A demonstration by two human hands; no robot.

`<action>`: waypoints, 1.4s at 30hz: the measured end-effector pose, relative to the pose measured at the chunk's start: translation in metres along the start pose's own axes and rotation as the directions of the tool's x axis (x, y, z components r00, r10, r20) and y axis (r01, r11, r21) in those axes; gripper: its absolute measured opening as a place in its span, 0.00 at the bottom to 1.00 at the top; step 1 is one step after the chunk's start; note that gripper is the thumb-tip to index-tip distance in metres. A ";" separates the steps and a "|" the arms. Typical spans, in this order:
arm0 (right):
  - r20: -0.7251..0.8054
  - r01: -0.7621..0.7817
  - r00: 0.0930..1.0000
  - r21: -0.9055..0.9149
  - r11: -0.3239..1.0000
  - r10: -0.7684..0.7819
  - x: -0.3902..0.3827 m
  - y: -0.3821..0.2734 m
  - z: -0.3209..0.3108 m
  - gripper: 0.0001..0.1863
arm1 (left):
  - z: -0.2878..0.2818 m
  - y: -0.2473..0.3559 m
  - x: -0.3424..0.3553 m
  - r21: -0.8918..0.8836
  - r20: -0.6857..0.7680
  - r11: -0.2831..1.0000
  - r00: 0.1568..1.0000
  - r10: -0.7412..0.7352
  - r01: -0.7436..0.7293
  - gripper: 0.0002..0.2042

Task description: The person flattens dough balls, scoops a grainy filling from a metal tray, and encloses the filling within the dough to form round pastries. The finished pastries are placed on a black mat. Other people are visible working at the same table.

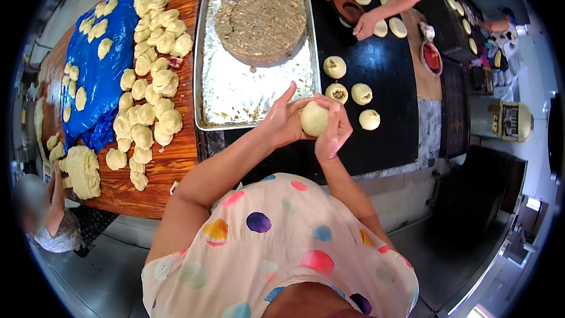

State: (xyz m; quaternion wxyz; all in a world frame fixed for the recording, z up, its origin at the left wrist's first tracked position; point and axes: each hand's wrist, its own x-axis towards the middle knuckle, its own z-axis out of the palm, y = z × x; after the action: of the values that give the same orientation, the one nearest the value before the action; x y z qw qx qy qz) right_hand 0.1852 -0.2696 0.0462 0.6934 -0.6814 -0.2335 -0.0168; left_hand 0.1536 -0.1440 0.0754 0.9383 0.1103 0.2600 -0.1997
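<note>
Our spotted shirt (282,244) lies nearest, and our hands (335,132) cup a dough ball (313,120), which hard squeezing could split.

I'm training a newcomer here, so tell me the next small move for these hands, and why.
Likely best: lower the dough ball onto the black surface, near the four dough rounds. The left hand and right hand cup it, its visible side looks smooth, and bare surface lies beside those rounds.
</note>
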 end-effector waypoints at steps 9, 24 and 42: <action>0.129 0.284 0.956 -0.198 0.938 -0.262 -0.009 0.057 -0.026 0.05 | -0.065 -0.054 0.079 0.010 -0.354 0.989 0.924 0.143 -0.149 0.22; 0.052 0.116 0.988 -0.878 0.464 -0.148 0.112 0.185 -0.199 0.17 | -0.247 -0.088 -0.124 0.682 -0.545 0.609 0.274 0.792 -0.404 0.12; 0.954 0.221 0.172 -0.280 0.934 0.245 -0.219 0.003 0.253 0.36 | -0.446 0.001 -0.406 0.662 -0.747 0.737 -0.041 0.664 -0.133 0.34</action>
State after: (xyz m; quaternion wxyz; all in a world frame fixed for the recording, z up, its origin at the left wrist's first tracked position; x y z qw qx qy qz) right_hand -0.0846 -0.0931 -0.0416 0.2421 -0.6450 -0.6114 0.3893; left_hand -0.3627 0.1249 -0.0833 0.4885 0.4720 0.7140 0.1697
